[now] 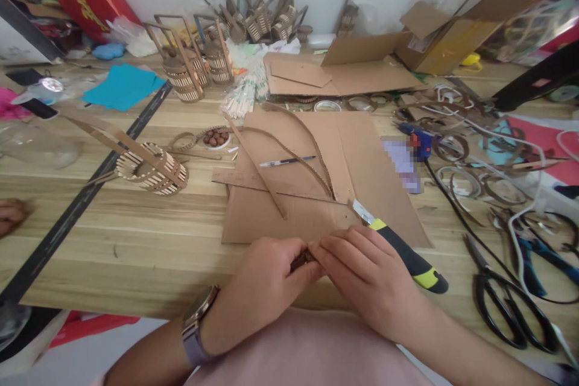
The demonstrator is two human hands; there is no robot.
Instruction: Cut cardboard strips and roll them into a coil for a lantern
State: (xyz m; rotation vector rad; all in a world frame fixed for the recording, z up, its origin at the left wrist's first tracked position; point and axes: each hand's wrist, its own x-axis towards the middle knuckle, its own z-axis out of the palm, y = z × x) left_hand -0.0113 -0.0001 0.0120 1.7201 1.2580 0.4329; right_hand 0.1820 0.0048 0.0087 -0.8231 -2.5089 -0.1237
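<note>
Close to the table's front edge, my left hand [269, 280] and my right hand [368, 280] meet, fingers pinched around a small dark brown piece [299, 260]. It looks like a tightly bent or rolled strip, mostly hidden by the fingers. Beside my right hand lies a utility knife [404, 253] with a black and lime handle, its blade out over the cardboard sheet [362, 163]. A flat cardboard strip [260, 175], a curved corrugated strip [312, 139] and a pen [287, 161] rest on that sheet.
A small slatted basket [154, 172] stands at left, near a long black ruler [85, 199] and another person's hand [12, 215]. A bowl of brown balls [216, 137] is behind. Scissors [502, 301], a glue gun [416, 140] and coiled strips lie right. Finished baskets [183, 78] stand at back.
</note>
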